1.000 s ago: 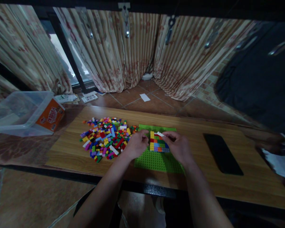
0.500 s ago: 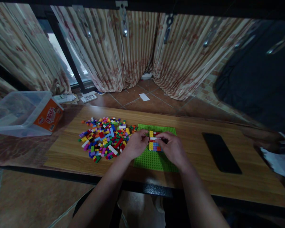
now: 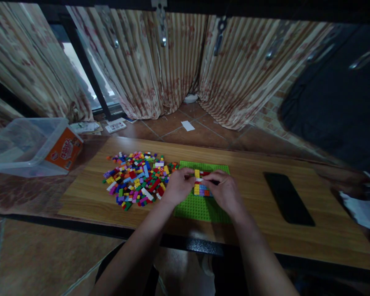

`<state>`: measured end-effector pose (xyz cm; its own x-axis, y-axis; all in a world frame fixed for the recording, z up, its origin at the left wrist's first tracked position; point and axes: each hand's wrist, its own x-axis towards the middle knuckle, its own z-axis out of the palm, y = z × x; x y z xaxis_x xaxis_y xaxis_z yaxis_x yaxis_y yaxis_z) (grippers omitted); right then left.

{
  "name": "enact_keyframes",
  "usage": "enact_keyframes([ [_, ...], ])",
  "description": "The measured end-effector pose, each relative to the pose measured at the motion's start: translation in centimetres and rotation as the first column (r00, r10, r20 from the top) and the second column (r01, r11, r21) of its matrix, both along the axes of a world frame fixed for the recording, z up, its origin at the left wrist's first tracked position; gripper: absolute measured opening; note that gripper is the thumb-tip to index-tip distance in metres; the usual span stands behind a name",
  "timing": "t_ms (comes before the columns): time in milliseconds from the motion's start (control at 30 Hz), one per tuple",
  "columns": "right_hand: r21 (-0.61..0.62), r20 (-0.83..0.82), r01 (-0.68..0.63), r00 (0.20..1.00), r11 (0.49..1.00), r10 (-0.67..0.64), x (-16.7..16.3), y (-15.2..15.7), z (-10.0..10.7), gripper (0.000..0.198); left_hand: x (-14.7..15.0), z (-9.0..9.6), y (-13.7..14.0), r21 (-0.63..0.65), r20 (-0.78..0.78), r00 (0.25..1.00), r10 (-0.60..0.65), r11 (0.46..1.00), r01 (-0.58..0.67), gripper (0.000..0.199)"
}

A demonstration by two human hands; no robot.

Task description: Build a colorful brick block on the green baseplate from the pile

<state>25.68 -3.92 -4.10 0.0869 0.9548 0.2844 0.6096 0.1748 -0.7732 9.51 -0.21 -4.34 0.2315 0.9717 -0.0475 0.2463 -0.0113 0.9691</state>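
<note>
A green baseplate [image 3: 200, 209] lies on the wooden table, bearing low rows of bricks in yellow, blue, purple, orange and red. Over these rows, a small white brick [image 3: 199, 179] sits between my two hands. My left hand [image 3: 179, 187] is closed, its thumb and forefinger pinched at the white brick's left end, beside a yellow brick column [image 3: 197, 189]. From the other side my right hand [image 3: 225, 189] pinches the same brick, its fingers curled over the right part of the rows and hiding some of them. Whether the white brick is pressed down I cannot tell.
Left of the baseplate spreads a pile of loose, mixed-colour bricks [image 3: 135, 176]. A clear plastic box [image 3: 24, 160] with an orange label stands at the far left. On the right lies a black phone-like slab [image 3: 288, 199]. Curtains [image 3: 142, 65] hang behind the table [image 3: 246, 160].
My left fingertips have shifted slightly right, closer to the white brick. The right hand stays almost in place, and the bricks on the plate look the same.
</note>
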Motion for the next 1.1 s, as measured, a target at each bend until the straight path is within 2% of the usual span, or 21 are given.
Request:
enact_keyframes([
  [200,-0.018,-0.032,-0.008,0.999,1.000,0.007,0.0,0.2,0.4,0.009,0.3,-0.2,0.1,-0.045,0.039,0.998,0.056,0.998,-0.055,0.018],
  [433,-0.100,-0.068,0.015,0.997,0.995,-0.022,-0.1,0.5,0.5,0.006,0.5,-0.5,0.2,-0.059,0.068,0.993,0.094,0.994,-0.090,0.019],
  [633,-0.108,-0.082,-0.011,0.997,0.994,0.002,0.2,0.4,0.5,0.009,0.4,-0.3,-0.4,-0.015,0.077,0.995,0.066,0.998,-0.065,0.019],
  [767,-0.148,-0.165,-0.056,0.986,0.987,0.031,1.0,0.0,0.5,0.018,-0.1,0.0,-0.3,-0.005,0.096,0.995,0.028,1.000,-0.028,0.020],
  [867,-0.154,-0.189,0.062,0.978,0.986,-0.091,1.5,-0.2,0.6,0.023,-0.8,0.3,0.1,-0.034,0.125,0.989,0.079,0.997,-0.075,0.021],
  [967,-0.089,-0.197,0.196,0.957,0.976,-0.211,1.7,-0.2,0.8,0.025,-1.7,1.2,0.8,-0.062,0.174,0.971,0.163,0.986,-0.154,0.021],
  [1100,0.019,-0.224,0.262,0.942,0.965,-0.251,1.2,-0.2,1.3,0.022,-3.1,2.7,1.3,-0.047,0.267,0.925,0.269,0.963,-0.266,0.016],
])
